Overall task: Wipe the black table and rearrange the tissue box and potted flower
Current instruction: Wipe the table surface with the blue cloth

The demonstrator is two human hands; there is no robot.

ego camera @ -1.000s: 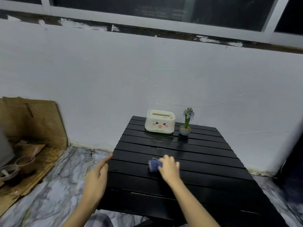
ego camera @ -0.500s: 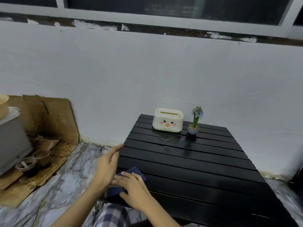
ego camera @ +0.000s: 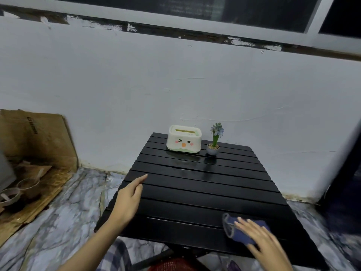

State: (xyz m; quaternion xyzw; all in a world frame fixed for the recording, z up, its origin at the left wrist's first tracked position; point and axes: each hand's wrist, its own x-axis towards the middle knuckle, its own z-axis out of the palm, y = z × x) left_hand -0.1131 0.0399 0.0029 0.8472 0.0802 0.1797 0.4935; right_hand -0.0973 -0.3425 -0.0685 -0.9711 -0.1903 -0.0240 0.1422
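- The right hand [ego camera: 261, 239] lies flat at the near right of the black slatted surface [ego camera: 205, 194], fingers spread and pressed down on a dark blue cloth [ego camera: 237, 230]; it pins the cloth rather than closing around it.
- The cloth is bunched under the palm, and its left edge, with a paler hem, sticks out past the fingertips.
- Just below the near edge of the surface, a red mesh object [ego camera: 172, 266] and a piece of checked fabric [ego camera: 115, 257] show between the forearms.
- The left hand [ego camera: 129, 200] rests at the left edge of the surface, relaxed and unclenched, grasping nothing, with the index finger pointing toward the far side.
- The middle slats are bare and glossy and mirror the things behind them.
- At the far end stands the tissue box [ego camera: 184, 138], cream-white with a cartoon face on the front and a slot on top, upright and left of centre.
- Just beside it on the right, apart from it, the potted flower [ego camera: 214, 141] stands upright: a small grey pot with a green stem and pale blue blossoms.
- To the left on the marbled floor [ego camera: 64, 208], brown cardboard [ego camera: 37, 137] leans on the white wall [ego camera: 175, 85], with small bowls [ego camera: 19, 190] near it.
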